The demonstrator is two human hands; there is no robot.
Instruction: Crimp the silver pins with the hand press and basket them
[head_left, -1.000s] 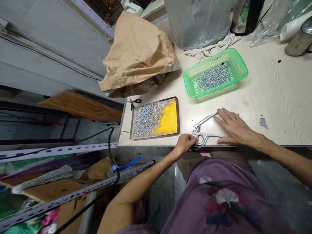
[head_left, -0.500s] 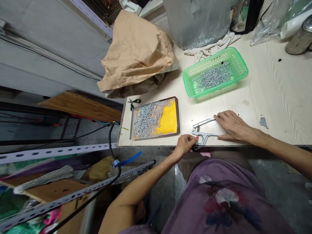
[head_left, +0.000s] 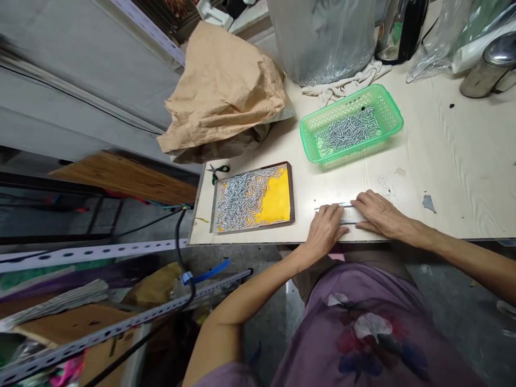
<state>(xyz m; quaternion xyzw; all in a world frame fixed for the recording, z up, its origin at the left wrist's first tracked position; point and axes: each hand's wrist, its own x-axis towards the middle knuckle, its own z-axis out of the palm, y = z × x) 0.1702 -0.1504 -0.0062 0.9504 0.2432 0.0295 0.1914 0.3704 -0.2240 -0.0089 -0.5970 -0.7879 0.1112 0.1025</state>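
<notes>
A pair of silver-grey hand pliers (head_left: 348,215) lies flat near the table's front edge, its two handles spread apart. My right hand (head_left: 381,216) grips the handle ends, thumb on the lower one and fingers on the upper. Over the head of the pliers lies my left hand (head_left: 323,228), its fingers closed around that end and hiding the jaws. Left of my hands is a shallow tray (head_left: 292,193) with a yellow bottom, partly covered by small silvery metal pins (head_left: 241,200). Similar pins lie in a green plastic basket (head_left: 350,153) behind the pliers.
Small scissors (head_left: 218,171) lie behind the tray's left corner. A crumpled brown paper bag (head_left: 226,91) and a large clear plastic bag (head_left: 322,43) stand at the back. A metal jug (head_left: 486,70) is at the right. A shelf rail (head_left: 133,312) and black cable run beside the table.
My left hand has moved from the lower side of the pliers' head up over it and now covers the jaws. My right hand stays at the handles. The view has shifted slightly.
</notes>
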